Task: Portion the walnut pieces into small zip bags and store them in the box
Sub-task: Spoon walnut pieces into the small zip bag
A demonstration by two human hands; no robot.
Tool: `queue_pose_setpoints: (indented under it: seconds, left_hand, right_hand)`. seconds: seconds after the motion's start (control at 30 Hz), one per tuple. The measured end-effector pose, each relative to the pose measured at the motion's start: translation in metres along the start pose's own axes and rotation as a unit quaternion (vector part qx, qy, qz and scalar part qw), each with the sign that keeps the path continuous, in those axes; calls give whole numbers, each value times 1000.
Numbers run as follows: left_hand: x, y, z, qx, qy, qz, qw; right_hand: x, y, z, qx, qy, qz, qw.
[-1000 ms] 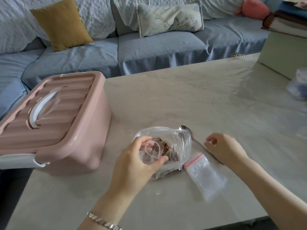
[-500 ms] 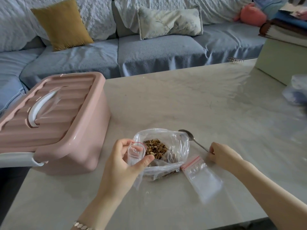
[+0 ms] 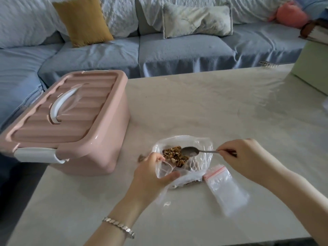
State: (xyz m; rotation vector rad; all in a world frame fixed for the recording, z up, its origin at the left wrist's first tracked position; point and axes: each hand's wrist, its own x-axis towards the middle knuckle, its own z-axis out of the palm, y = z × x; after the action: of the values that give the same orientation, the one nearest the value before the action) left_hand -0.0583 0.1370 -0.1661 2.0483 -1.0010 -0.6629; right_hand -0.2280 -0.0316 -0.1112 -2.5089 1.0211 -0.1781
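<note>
Left hand (image 3: 150, 174), thumb and fingers round a small zip bag (image 3: 166, 170); right hand (image 3: 246, 157), fingertips tight on a spoon (image 3: 190, 151).

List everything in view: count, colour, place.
sofa: one, blue-grey, behind table
cushions: two, mustard and pale, on sofa
table: one, beige
storage box: one, pink, lid on, table's left
walnut bag: one, clear, table centre
walnut pieces: many, brown, inside walnut bag
spoon: one, metal, over walnut pieces
spare zip bag: one, clear, red strip, right of walnut bag
held zip bag: one, clear, in left hand
left hand: grips held zip bag
right hand: pinches spoon handle
</note>
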Motion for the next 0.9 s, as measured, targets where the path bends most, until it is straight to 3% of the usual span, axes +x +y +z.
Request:
queue_pose_setpoints:
  seconds: [0.23,0.53,0.7,0.9]
  left_hand:
    - [5,-12,-4,22,-73,2,997]
    - [6,-22,-4,10,-77,24,997]
    - [7,-30,-4,12,-87,27,996]
    - [7,-39,1,-111,-37,1,993]
  right_hand:
    - [22,-16,29,-116,-2,-11,993]
    - [38,-19,54,122,-125,65,982]
    - [36,-31,68,175,-153,72,970]
    - [26,-34,80,286,-156,139,935]
